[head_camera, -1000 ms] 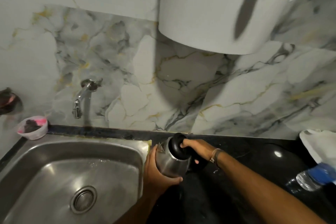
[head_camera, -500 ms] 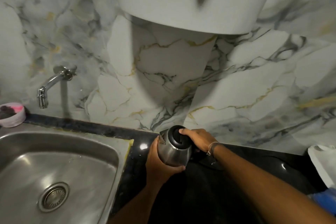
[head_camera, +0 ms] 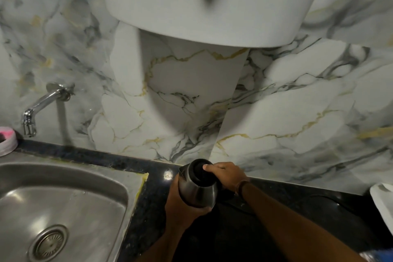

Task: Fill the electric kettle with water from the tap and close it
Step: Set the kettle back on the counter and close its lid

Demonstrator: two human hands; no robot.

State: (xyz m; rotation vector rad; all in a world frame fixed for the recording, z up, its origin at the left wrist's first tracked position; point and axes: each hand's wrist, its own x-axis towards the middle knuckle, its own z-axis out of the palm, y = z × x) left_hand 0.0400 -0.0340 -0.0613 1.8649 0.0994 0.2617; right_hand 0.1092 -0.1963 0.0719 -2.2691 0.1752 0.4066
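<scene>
A steel electric kettle (head_camera: 197, 193) with a black lid stands on the black counter, just right of the sink. My left hand (head_camera: 180, 208) wraps around its steel body from the left and below. My right hand (head_camera: 225, 174) rests on the black lid and the handle side, fingers on top of the lid; the handle itself is hidden under it. The lid looks down on the kettle. A chrome tap (head_camera: 36, 108) sticks out of the marble wall far to the left, above the sink, with no water running.
The steel sink (head_camera: 89, 198) with its drain (head_camera: 49, 242) fills the lower left. A small pink-and-white bowl (head_camera: 7, 140) sits at its back left corner. A big white tank (head_camera: 212, 2) hangs on the wall overhead. White cloth (head_camera: 382, 202) lies at the right edge.
The view has swung right and tilted, so the sink and tap slid left in the frame. Both hands stay on the kettel at the same spot on the counter.
</scene>
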